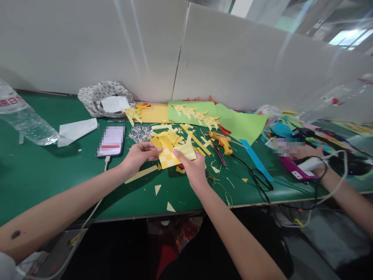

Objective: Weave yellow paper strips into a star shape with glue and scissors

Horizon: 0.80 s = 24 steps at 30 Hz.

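Note:
A yellow and pale-yellow checkered piece of woven paper (167, 155) is held above the green table between both my hands. My left hand (142, 155) pinches its left edge with thumb and fingertips. On the right, my right hand (194, 167) grips it, the thumb lying on top and the fingers hidden beneath. A pale folded flap (186, 151) shows at its right side. Yellow paper strips and scraps (198, 144) lie around and behind it. Just beyond my right hand are a yellow hot glue gun (220, 142) and a dark red pen-like tool (219, 153).
Checkered paper fish shapes (198, 116) rest on green paper (239, 120) at the back. A phone (112, 140) with a cable and a plastic bottle (26, 116) are at left. At right, another person's hand (311, 153) is beside a magenta device (295, 169). Cords cross the table edge.

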Each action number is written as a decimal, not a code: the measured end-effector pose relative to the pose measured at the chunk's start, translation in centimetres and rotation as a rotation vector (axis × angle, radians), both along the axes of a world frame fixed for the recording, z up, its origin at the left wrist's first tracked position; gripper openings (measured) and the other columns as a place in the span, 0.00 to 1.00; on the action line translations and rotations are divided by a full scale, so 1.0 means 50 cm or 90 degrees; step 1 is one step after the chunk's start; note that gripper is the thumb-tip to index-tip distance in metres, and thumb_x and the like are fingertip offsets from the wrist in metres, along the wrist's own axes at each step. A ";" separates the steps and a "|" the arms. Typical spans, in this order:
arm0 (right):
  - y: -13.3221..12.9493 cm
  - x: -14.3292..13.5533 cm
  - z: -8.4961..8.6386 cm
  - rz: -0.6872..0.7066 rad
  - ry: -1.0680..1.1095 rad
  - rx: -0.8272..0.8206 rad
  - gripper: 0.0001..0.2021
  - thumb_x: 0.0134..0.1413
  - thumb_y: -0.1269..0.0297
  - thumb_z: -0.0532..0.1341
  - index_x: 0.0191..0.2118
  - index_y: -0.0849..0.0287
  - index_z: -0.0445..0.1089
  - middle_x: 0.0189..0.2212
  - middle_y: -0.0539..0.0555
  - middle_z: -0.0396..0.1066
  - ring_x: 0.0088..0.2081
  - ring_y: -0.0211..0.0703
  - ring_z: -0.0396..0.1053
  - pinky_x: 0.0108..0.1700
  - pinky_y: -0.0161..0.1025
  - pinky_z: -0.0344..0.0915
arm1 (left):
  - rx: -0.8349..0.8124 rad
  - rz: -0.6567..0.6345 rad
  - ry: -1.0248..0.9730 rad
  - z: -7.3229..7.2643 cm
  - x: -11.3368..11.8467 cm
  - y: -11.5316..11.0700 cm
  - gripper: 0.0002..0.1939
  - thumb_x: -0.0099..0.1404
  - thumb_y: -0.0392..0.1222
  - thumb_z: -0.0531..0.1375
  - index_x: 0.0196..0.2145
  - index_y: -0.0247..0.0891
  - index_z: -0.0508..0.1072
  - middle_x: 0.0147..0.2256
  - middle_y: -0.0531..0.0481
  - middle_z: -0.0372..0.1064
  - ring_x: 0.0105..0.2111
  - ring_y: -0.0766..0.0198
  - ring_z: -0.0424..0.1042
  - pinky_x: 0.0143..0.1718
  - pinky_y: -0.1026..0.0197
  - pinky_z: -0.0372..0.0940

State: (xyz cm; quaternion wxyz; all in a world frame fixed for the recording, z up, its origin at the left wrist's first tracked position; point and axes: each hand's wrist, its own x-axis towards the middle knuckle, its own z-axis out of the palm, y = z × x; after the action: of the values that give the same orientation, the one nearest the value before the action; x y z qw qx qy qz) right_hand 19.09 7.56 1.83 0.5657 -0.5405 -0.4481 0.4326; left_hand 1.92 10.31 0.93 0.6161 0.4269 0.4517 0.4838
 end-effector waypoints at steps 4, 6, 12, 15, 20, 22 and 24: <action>-0.001 -0.001 0.001 -0.016 0.002 0.004 0.15 0.32 0.57 0.69 0.30 0.59 0.74 0.32 0.55 0.76 0.36 0.50 0.73 0.38 0.45 0.71 | 0.019 -0.017 0.012 0.003 0.001 -0.001 0.12 0.44 0.41 0.69 0.25 0.36 0.71 0.24 0.52 0.71 0.24 0.69 0.70 0.32 0.64 0.69; 0.000 -0.002 0.001 -0.026 0.003 0.003 0.15 0.32 0.57 0.69 0.30 0.59 0.74 0.32 0.55 0.75 0.36 0.51 0.73 0.37 0.45 0.71 | 0.015 -0.013 0.014 0.004 0.002 -0.003 0.12 0.44 0.41 0.69 0.26 0.36 0.71 0.24 0.53 0.72 0.24 0.68 0.71 0.33 0.63 0.69; 0.005 0.001 -0.007 -0.025 -0.001 0.007 0.16 0.33 0.55 0.68 0.31 0.60 0.74 0.31 0.56 0.75 0.35 0.50 0.73 0.35 0.44 0.71 | 0.051 -0.081 0.072 0.005 0.005 -0.008 0.14 0.45 0.41 0.68 0.32 0.38 0.75 0.29 0.47 0.75 0.26 0.65 0.72 0.31 0.63 0.68; 0.006 0.002 -0.010 -0.024 0.008 0.008 0.16 0.33 0.56 0.68 0.31 0.60 0.73 0.31 0.56 0.75 0.35 0.50 0.73 0.35 0.43 0.71 | 0.065 -0.077 0.077 0.004 0.005 -0.009 0.15 0.46 0.41 0.67 0.34 0.38 0.76 0.28 0.47 0.75 0.26 0.65 0.72 0.30 0.64 0.68; 0.006 0.003 -0.010 -0.012 0.036 0.010 0.17 0.33 0.56 0.68 0.32 0.61 0.73 0.32 0.56 0.75 0.35 0.50 0.73 0.36 0.43 0.71 | 0.033 -0.101 0.095 0.006 0.003 -0.008 0.17 0.46 0.41 0.68 0.37 0.38 0.75 0.29 0.46 0.75 0.27 0.64 0.73 0.31 0.64 0.68; 0.005 0.001 -0.011 0.000 0.047 0.012 0.17 0.34 0.56 0.68 0.33 0.61 0.73 0.34 0.57 0.75 0.36 0.50 0.72 0.36 0.43 0.71 | 0.008 -0.110 0.077 0.008 0.004 -0.008 0.18 0.45 0.40 0.68 0.37 0.39 0.75 0.33 0.45 0.75 0.31 0.63 0.74 0.33 0.63 0.69; 0.003 -0.002 -0.012 0.009 0.058 0.005 0.17 0.34 0.56 0.68 0.33 0.60 0.73 0.35 0.57 0.75 0.36 0.50 0.72 0.37 0.43 0.71 | -0.013 -0.105 0.049 0.011 0.006 -0.010 0.17 0.45 0.40 0.68 0.36 0.39 0.76 0.37 0.45 0.75 0.34 0.61 0.74 0.34 0.64 0.69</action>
State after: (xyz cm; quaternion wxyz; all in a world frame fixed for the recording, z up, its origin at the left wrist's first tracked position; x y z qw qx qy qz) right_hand 19.00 7.69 1.23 0.5846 -0.5149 -0.4275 0.4587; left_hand 2.22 9.82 1.50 0.6405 0.4743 0.4433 0.4103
